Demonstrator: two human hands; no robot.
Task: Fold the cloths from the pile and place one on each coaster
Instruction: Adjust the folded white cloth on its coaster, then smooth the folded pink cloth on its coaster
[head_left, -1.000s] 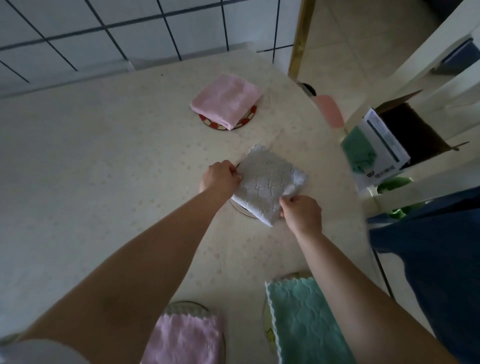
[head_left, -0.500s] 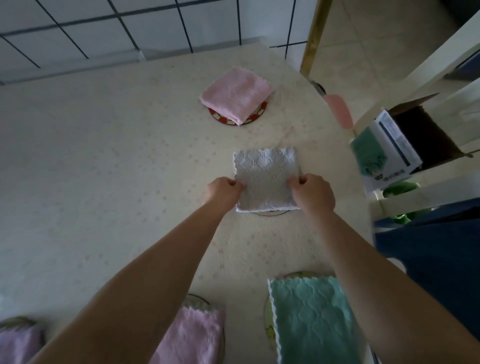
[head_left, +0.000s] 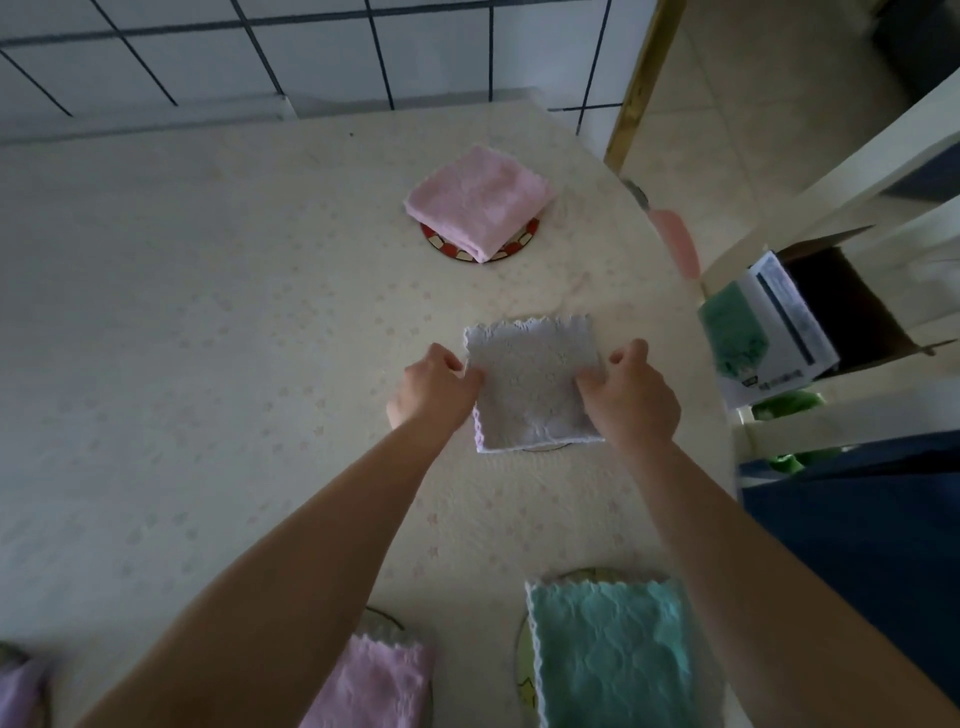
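Both hands, left hand (head_left: 434, 387) and right hand (head_left: 631, 397), pinch the grey cloth (head_left: 532, 384) on its coaster (head_left: 545, 447).

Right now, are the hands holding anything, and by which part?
Yes. Both pinch the folded pale grey textured cloth: the left hand at its left edge, the right hand at its right edge.

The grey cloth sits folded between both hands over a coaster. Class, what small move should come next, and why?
Probably let go with both hands and draw them back. The grey cloth already lies flat and square, with only a sliver of its coaster showing at the near edge. The left hand and right hand pinch its side edges, so releasing each grip seems to be all that remains here.
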